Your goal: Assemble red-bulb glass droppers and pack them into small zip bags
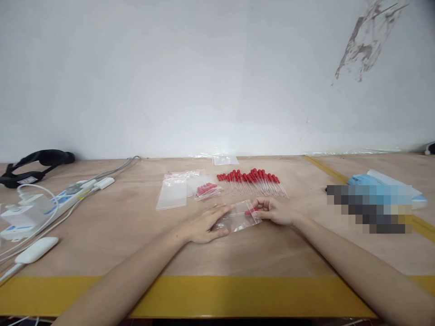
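Nearest, both hands grip a small clear bag on the table: the left hand pins its end, the right hand pinches a red-capped dropper at its mouth. Beyond lie loose droppers (fanned in a row) and spare bags.

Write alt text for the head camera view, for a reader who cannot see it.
Two bare hands hold a small clear zip bag on a wooden table: the left hand pins it while the right hand grips its mouth. Behind lie a row of red-capped droppers and more bags.
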{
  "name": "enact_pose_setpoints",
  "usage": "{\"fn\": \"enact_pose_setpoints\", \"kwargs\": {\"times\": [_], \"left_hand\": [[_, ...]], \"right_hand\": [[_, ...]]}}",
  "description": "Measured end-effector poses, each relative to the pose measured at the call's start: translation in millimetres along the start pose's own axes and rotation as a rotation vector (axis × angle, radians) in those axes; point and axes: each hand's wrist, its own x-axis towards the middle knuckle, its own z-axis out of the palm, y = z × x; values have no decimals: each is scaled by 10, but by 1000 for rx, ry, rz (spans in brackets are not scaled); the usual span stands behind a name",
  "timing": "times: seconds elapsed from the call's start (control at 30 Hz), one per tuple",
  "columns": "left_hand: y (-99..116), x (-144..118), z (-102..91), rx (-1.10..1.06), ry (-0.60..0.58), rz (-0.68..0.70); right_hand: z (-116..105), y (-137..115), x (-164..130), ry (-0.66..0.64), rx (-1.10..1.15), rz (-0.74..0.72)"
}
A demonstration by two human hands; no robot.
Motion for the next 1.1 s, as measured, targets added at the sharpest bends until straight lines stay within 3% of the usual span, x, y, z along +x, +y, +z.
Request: {"fn": "enact_pose_setpoints", "kwargs": {"times": [0.17, 0.27, 0.37, 0.43, 0.57, 0.63, 0.77, 0.87, 1.1], "left_hand": [[-82, -16, 18, -73, 108, -54], [-93, -11, 22, -110, 100, -18], [-92, -9, 18, -123, 88, -8], [-97, -10, 13, -133, 82, 0], [-109, -7, 9, -157, 73, 1], [-109, -1, 13, -169, 81, -12], [-108, 10, 34, -173, 98, -26], [-111, 8, 42, -158, 100, -17], [-92, -23, 42, -87, 119, -34]], "right_hand": [[-31, 4, 14, 54, -318, -27], [-24, -18, 7, 15, -588, -117], [-105, -65, 0, 7, -699, -106], [-217, -100, 22, 144, -724, -58], [-401, -166, 203, 604, -920, -5], [-405, -190, 358, 679, -1053, 29], [-302, -201, 685, 741, -1252, 205], [-243, -187, 863, 754, -1271, 327], [-139, -256, 959, 704, -1220, 318]]}}
